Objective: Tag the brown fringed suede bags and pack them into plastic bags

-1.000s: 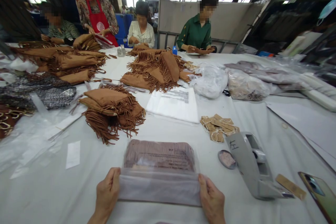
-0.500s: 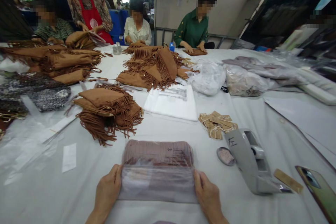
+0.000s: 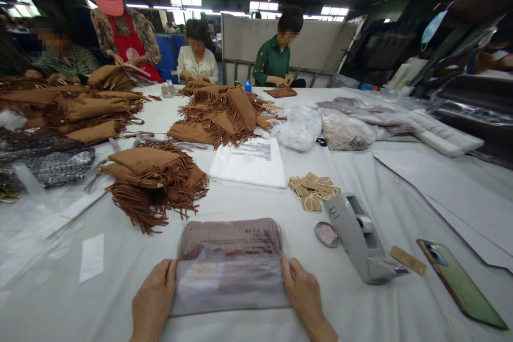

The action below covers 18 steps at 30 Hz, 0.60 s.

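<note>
A clear plastic bag (image 3: pixel 240 288) with a brown fringed pouch (image 3: pixel 232 235) inside lies on the white-covered table in front of me. Its near part is folded over the lower half of the pouch, and a pale rectangle shows through the plastic. My left hand (image 3: pixel 155 291) pinches the bag's left edge at the fold. At the right edge, my right hand (image 3: pixel 302 288) grips the plastic between thumb and fingers. To the right of the bag stand a grey tape dispenser (image 3: pixel 360 240) and a small round dish (image 3: pixel 326 234).
Brown fringed pouches (image 3: pixel 156 176) lie at left, with more heaped farther back. White printed bags (image 3: pixel 248 165), cardboard tags (image 3: pixel 315 189) and a phone (image 3: pixel 460 283) lie about. Several co-workers, one in a green shirt (image 3: pixel 272 61), work across the table.
The view has turned right and tilted up, shifting everything leftward. Both hands keep their hold on the bag's edges. The co-worker in green has brought both hands together above the pouch.
</note>
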Each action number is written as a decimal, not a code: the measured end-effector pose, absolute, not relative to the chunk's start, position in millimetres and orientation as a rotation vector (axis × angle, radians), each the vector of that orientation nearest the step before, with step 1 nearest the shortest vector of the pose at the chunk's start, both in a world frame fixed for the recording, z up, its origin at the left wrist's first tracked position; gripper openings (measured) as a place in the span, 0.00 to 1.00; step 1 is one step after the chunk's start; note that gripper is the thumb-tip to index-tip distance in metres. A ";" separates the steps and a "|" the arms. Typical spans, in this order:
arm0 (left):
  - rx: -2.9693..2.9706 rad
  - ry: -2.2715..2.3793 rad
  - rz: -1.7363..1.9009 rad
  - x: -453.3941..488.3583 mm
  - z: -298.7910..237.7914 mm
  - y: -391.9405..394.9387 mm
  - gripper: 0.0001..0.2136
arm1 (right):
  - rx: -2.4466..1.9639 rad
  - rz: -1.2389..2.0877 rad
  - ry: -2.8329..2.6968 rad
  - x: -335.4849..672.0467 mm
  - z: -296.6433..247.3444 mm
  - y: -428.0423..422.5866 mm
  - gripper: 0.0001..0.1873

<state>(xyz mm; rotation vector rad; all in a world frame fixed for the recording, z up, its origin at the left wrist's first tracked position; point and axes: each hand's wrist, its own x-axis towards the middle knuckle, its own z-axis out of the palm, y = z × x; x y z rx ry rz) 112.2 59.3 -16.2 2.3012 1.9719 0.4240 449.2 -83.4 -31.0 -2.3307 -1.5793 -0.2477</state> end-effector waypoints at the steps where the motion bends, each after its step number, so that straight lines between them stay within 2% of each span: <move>1: 2.375 1.940 0.594 118.9 -9.3 56.7 0.12 | -2.358 -0.232 -1.593 448.6 -30.7 -83.5 0.20; 4: 2.657 1.449 1.157 158.1 10.2 35.0 0.14 | -2.453 -0.182 -1.668 446.4 -26.4 -84.1 0.17; 5: 2.771 1.126 1.177 175.9 14.7 24.0 0.15 | -2.474 -0.169 -1.694 445.9 -24.0 -84.2 0.17; 6: 2.886 0.845 1.046 194.3 17.4 12.8 0.17 | -2.491 -0.141 -1.703 445.6 -21.3 -84.0 0.18; 8: 3.031 0.504 0.905 227.1 17.2 -6.0 0.20 | -2.524 -0.064 -1.651 445.6 -15.5 -82.5 0.18; 11: 3.110 0.566 0.721 253.5 5.6 -15.5 0.30 | -2.592 0.029 -1.476 447.4 -8.0 -76.2 0.14; 13: 3.107 0.687 0.644 256.1 -3.4 -11.6 0.34 | -2.635 0.032 -1.382 449.3 -4.5 -70.5 0.19; 15: 3.108 0.700 0.612 253.3 -8.4 -6.2 0.35 | -2.673 0.037 -1.306 452.0 -1.9 -65.8 0.20; 18: 3.117 0.690 0.622 250.4 -6.6 -3.1 0.35 | -2.725 0.015 -1.208 460.8 3.5 -66.3 0.16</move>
